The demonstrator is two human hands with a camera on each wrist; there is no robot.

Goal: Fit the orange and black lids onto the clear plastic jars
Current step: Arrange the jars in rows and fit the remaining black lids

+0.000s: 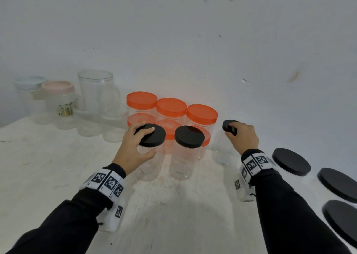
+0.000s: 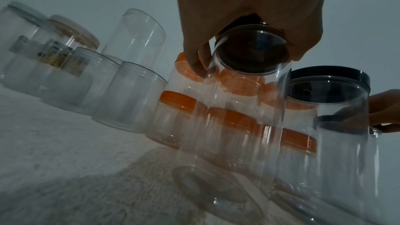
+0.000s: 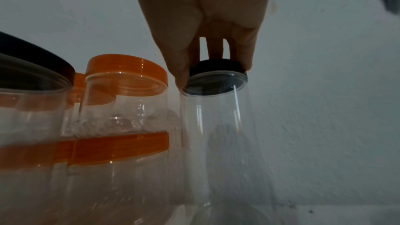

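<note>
Three tall clear jars stand in a front row on the white table. My left hand [image 1: 138, 144] grips the black lid [image 1: 153, 135] on the left jar [image 1: 150, 163], fingers curled round its rim [image 2: 251, 52]. The middle jar [image 1: 183, 163] wears a black lid [image 1: 189, 136] and nothing touches it. My right hand [image 1: 242, 137] grips a black lid [image 1: 229, 127] on top of the right jar [image 1: 222, 149]; in the right wrist view its fingers pinch the lid [image 3: 216, 69] over the jar's mouth [image 3: 214, 126]. Behind stand several jars with orange lids [image 1: 171, 107].
Three loose black lids [image 1: 291, 162] lie on the table at the right. At the back left stand several open clear jars [image 1: 95, 91] and two jars with pale pink [image 1: 58, 86] and pale blue lids. The white wall [image 1: 193, 41] is close behind.
</note>
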